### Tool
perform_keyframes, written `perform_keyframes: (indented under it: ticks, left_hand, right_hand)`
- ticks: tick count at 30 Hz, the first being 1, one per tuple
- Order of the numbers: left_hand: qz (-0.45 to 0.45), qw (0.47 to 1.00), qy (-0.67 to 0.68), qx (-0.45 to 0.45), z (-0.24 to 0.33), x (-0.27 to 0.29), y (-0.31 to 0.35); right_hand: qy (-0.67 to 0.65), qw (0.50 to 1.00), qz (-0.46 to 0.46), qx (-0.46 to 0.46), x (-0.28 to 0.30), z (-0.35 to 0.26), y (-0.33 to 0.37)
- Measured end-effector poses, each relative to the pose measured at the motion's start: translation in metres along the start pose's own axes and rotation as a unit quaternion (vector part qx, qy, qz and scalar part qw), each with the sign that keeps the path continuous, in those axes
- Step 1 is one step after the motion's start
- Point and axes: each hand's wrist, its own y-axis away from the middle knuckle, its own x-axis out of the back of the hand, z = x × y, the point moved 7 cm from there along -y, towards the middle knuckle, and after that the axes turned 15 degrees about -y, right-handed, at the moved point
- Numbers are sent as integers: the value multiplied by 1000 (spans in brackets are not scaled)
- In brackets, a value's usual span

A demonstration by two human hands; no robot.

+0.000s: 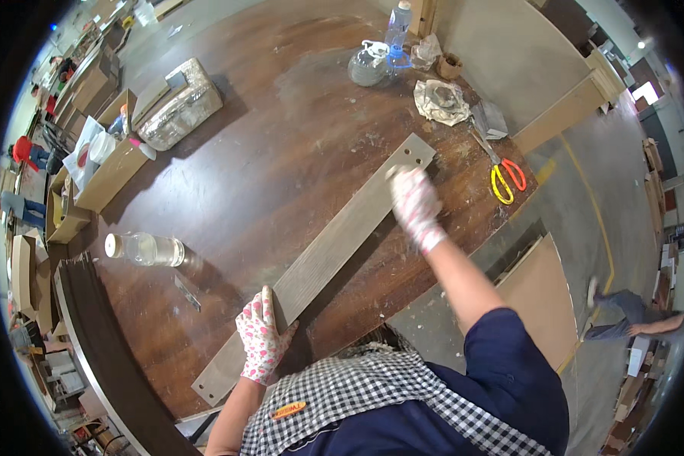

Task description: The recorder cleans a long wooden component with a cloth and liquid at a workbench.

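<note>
Long grey plank [334, 251] lies diagonally across the dark brown worktable [281, 137], one end near the person's body, far end pointing up-right toward the scissors. Left hand [261, 334] in a pink floral glove rests flat on the plank's near part, fingers spread, pressing down — not wrapped around it. Right hand [414, 205], also gloved, sits on the plank close to its far end; it's motion-blurred, so cannot tell if the fingers are curled on something or just flat on the surface.

Around it: clear plastic bottle [144, 248] lying on its side left of the plank, well apart. Scissors with red and yellow handles [503, 175] near the table's right edge, just beyond the right hand. Crumpled rag [441, 101] above them, spray bottle [368, 64] and a taller bottle [397, 26] at the far edge. Plastic-wrapped block [181, 105] and open cardboard boxes [106, 163] on the left. Another person [634, 315] is on the floor at right.
</note>
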Motion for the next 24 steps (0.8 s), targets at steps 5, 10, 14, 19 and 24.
perform_keyframes:
  ticks: [5,10,14,19,24]
  left_hand:
    - [-6,1000,15,-18,8,4,4]
    - [-11,1000,-3,-9,-2,1,-1]
    - [0,1000,0,-23,6,6,-6]
    - [14,1000,7,-19,1,0,-4]
    - [18,999,34,-18,0,4,-5]
  right_hand:
    - [169,983,69,-17,69,79,-86]
    - [-116,984,128,51,77,-37,-24]
    - [108,979,105,137,21,10,-13]
    - [173,963,120,167,75,19,-58]
    - [104,977,16,186,-30,-89,66]
